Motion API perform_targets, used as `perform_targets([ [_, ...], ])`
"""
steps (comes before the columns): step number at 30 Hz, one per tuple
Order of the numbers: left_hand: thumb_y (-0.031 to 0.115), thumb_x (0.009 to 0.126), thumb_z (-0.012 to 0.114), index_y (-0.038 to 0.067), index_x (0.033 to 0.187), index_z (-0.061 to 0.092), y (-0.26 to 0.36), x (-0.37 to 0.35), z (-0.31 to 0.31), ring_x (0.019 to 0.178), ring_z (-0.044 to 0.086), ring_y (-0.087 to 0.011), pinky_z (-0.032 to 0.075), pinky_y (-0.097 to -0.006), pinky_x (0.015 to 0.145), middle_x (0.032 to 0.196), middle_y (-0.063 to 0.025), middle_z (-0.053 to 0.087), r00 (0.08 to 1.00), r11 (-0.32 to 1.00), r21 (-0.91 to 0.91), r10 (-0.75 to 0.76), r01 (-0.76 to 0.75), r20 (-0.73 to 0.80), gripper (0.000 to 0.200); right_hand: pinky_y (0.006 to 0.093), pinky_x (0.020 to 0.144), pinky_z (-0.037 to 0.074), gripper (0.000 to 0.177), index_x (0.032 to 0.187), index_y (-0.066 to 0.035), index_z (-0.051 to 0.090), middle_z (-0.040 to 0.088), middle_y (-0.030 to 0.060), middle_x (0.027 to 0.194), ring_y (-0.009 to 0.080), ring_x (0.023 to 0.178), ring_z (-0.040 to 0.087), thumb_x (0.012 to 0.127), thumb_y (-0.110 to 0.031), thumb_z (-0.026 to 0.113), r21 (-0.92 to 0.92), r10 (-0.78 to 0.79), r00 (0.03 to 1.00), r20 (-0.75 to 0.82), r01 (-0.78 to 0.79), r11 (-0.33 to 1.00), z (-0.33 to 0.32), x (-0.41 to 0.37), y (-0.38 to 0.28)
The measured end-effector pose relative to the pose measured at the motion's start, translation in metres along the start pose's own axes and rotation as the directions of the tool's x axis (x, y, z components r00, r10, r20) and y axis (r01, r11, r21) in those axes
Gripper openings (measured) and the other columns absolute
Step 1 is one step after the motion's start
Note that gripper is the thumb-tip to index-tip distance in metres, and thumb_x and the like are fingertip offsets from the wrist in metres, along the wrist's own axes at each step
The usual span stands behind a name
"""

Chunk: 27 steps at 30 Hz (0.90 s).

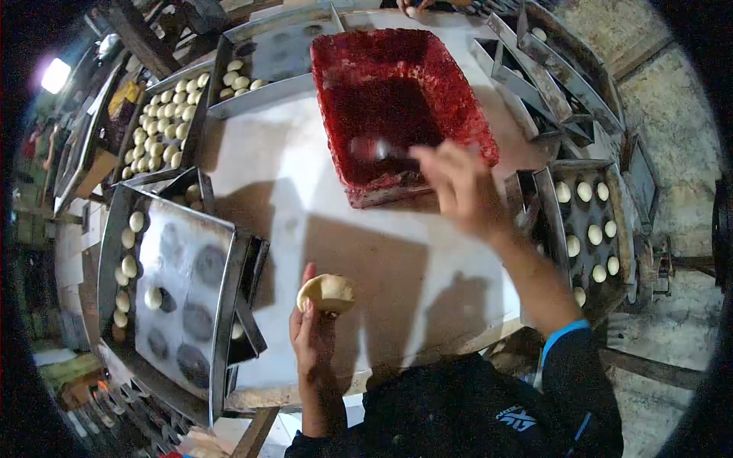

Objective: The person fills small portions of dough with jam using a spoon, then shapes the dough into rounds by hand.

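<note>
My left hand point(309, 328) cradles a piece of dough point(327, 293), pressed into a shallow cup, above the table near its front edge. My right hand point(462, 187) is over the near right part of a red tub point(355, 195) and is smeared by motion. Its fingers look closed on a shiny utensil point(374, 149), too blurred to tell its exact kind. Dark red paste point(389, 111) lies in the tub and coats its walls.
Metal trays with dough balls stand at the left point(221, 305), far left point(202, 126) and right point(546, 198). More metal trays point(527, 69) are stacked at the back right. Another person's hands point(416, 9) touch a dough ball at the table's far edge.
</note>
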<state>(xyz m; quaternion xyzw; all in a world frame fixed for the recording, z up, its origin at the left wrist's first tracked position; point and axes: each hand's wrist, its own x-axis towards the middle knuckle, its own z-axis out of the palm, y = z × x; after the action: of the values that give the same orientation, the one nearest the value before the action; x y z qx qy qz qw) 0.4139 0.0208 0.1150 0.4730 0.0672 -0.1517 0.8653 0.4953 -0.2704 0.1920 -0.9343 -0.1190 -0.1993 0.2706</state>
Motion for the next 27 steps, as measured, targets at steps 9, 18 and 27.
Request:
perform_targets([
  [9, 0.038, 0.088, 0.059, -0.007, 0.144, 0.030, -0.003, 0.019, -0.012, 0.116, 0.055, -0.0322, 0.048, -0.0411, 0.093, 0.135, -0.0233, 0.048, 1.000, 0.999, -0.038, -0.023, 0.023, -0.003, 0.077, 0.0475, 0.076, 0.054, 0.019, 0.091, 0.001, 0.070, 0.067, 0.0260, 0.094, 0.0371, 0.092, 0.067, 0.077, -0.003, 0.059, -0.370, 0.368, 0.756, 0.541, -0.179, 0.912, 0.103, 0.139, 0.061],
  [18, 0.035, 0.084, 0.065, -0.012, 0.141, 0.029, -0.006, 0.023, -0.025, 0.117, 0.054, -0.0335, 0.043, -0.0430, 0.101, 0.132, -0.0285, 0.049, 0.995, 0.997, -0.064, -0.059, 0.053, -0.086, 0.082, 0.0419, 0.068, 0.052, 0.021, 0.083, 0.004, 0.069, 0.067, 0.0269, 0.087, 0.0354, 0.075, 0.068, 0.075, -0.013, 0.063, -0.250, 0.492, 0.736, 0.465, -0.424, 0.871, 0.112, 0.143, 0.100],
  [27, 0.026, 0.097, 0.046, -0.012, 0.140, 0.030, 0.018, 0.049, 0.045, 0.127, 0.046, -0.0342, 0.037, -0.0441, 0.106, 0.140, -0.0278, 0.040, 0.995, 0.979, -0.181, 0.099, -0.098, -0.003, 0.059, 0.0233, 0.045, 0.034, 0.025, 0.090, -0.001, 0.072, 0.054, -0.0008, 0.056, 0.0054, 0.049, 0.045, 0.088, -0.023, 0.060, 0.431, 0.289, 0.790, 0.540, -0.555, 0.711, -0.016, 0.051, 0.020],
])
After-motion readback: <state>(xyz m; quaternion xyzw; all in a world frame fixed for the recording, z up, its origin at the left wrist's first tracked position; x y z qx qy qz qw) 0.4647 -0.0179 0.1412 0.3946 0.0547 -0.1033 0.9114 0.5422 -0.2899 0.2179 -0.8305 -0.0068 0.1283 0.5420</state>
